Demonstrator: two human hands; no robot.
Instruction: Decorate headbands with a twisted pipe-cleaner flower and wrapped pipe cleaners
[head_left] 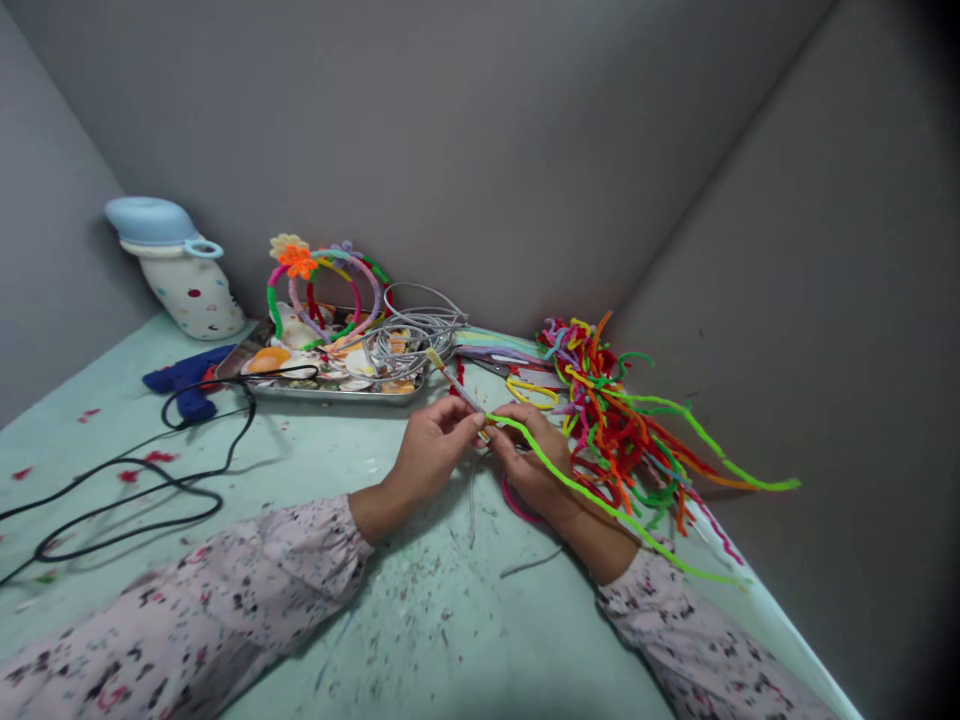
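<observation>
My left hand [431, 445] is closed in a pinch on a thin paintbrush-like stick [459, 385], its pale yellowish tip pointing up and left. My right hand [536, 455] is closed close beside it, with its fingertips at one end of a lime-green pipe cleaner [559, 474]. That pipe cleaner meets the stick between both hands, then trails right across my right wrist and forearm. Fingers partly hide the stick's lower end. Below my right hand, a dark pink loop [517, 503] shows in part on the table.
A metal tray [352, 397] carries pipe-cleaner hoops with flowers and a coil of grey wire [409, 335]. A blue glue gun [191, 378] with a black cord and a white bottle [191, 290] stand left. Yellow-handled scissors [532, 391] and a tangled pipe-cleaner heap [611, 430] lie right, near walls.
</observation>
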